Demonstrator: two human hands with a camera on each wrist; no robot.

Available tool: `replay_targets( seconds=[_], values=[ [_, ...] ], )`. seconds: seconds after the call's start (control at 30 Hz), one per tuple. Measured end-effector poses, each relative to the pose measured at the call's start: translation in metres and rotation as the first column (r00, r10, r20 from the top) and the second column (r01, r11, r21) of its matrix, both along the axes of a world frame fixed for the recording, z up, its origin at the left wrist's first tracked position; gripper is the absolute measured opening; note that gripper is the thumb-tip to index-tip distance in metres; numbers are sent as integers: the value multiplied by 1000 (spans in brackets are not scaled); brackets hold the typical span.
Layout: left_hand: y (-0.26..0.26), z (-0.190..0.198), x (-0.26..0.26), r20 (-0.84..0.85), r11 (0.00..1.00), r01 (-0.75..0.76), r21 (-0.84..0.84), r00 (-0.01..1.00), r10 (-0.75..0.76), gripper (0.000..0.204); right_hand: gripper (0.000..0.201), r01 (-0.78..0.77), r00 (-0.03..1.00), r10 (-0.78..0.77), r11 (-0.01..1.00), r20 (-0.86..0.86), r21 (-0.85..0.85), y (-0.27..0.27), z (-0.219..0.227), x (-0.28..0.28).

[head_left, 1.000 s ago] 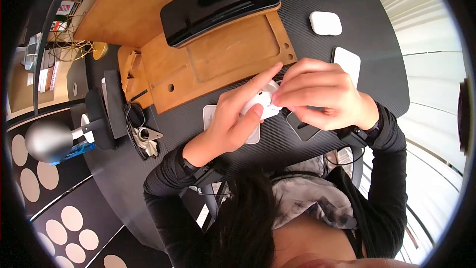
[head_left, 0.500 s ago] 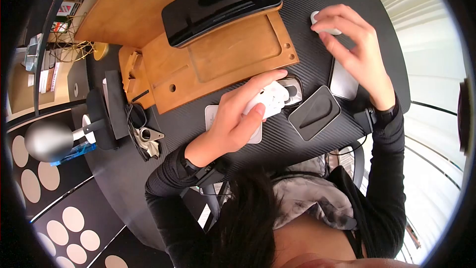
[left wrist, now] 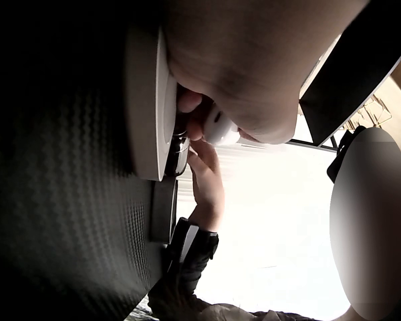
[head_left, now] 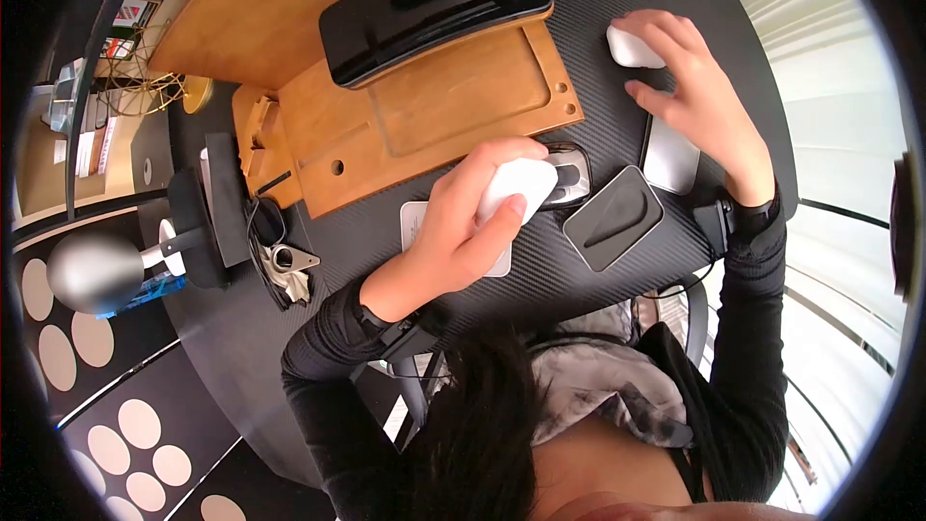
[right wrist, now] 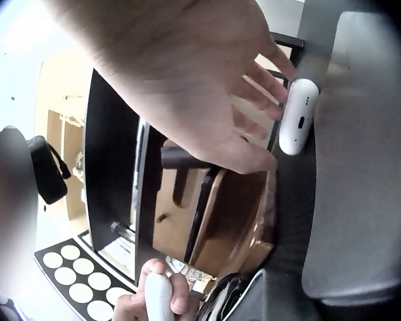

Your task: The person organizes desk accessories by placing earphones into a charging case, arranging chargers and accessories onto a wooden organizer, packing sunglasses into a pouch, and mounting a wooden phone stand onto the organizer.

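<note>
A smooth white earbud case [head_left: 521, 183] is gripped between the thumb and fingers of my left hand [head_left: 449, 232]. In the left wrist view, part of that case [left wrist: 220, 127], with a dark slot, shows beyond the palm. My right hand [head_left: 694, 87] reaches over a second white case [head_left: 632, 48] at the back right, its fingers loosely spread beside it. This case [right wrist: 299, 117] stands on the desk with its slot and small holes facing the right wrist camera. A phone [head_left: 670, 159] lies below the right hand.
An open metal tin [head_left: 612, 219] with a dark inlay and a black-rimmed item with a silver part [head_left: 571, 177] lie between the hands. A white-edged flat item [head_left: 412, 222] sits under the left hand. A wooden tray [head_left: 434, 116] and black stand [head_left: 434, 24] fill the back.
My right hand went from the held case to the second case at the back right, then drew slightly off it. The held case showed its earbuds earlier; now a smooth white face shows.
</note>
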State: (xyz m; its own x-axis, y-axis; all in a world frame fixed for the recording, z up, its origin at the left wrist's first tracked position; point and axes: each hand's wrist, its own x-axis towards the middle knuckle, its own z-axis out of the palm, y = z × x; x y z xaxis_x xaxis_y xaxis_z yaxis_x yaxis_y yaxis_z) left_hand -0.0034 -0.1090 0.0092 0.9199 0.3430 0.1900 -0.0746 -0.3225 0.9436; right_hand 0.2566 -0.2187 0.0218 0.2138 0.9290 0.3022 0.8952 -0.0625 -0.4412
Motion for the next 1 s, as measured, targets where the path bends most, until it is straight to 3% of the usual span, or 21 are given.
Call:
replay_targets(
  seconds=[0.13,0.2,0.33,0.4,0.47,0.53,0.57,0.67,0.73,0.8,0.83,0.97,1.0],
  values=[
    [0,-5,1,-27,997,-20,-77,999,18,52,51,12,992,-14,1000,122,17,-1,-6,3],
    [-1,-5,1,-46,975,-92,-201,995,84,65,51,139,990,-138,977,16,-162,-1,4,1],
    [-3,-6,5,-23,950,-153,-273,988,153,76,51,101,992,-108,988,-58,-121,2,5,-2],
    [-4,-7,8,-16,946,-166,-279,986,168,78,49,-39,979,55,996,-197,85,7,10,-4],
    [-3,-8,9,-10,943,-175,-283,984,180,80,44,-97,934,138,985,-330,139,9,7,-13],
    [-4,-9,9,-54,902,-191,-387,981,185,82,39,-181,932,219,971,-289,154,11,0,-19],
    [-5,-10,10,-54,902,-190,-388,982,183,82,34,-175,892,209,977,-402,119,11,2,-27],
    [-5,-10,11,-23,909,-206,-362,977,213,80,37,-256,840,312,949,-444,182,13,-6,-37],
    [-2,-7,10,-48,956,-283,-82,959,280,75,39,-266,815,320,947,-484,178,13,-8,-40],
    [-1,-2,7,-79,952,-305,4,949,305,73,40,-279,758,332,943,-562,181,12,-7,-44],
    [0,0,7,-109,943,-322,89,938,331,71,40,-274,756,333,943,-564,189,12,-8,-45],
    [10,-4,10,-137,920,-392,23,910,391,66,35,-263,815,291,956,-501,128,10,-3,-47],
    [14,-4,10,-95,915,-372,157,917,389,66,36,-250,818,260,964,-514,90,11,-2,-49]
  ],
)
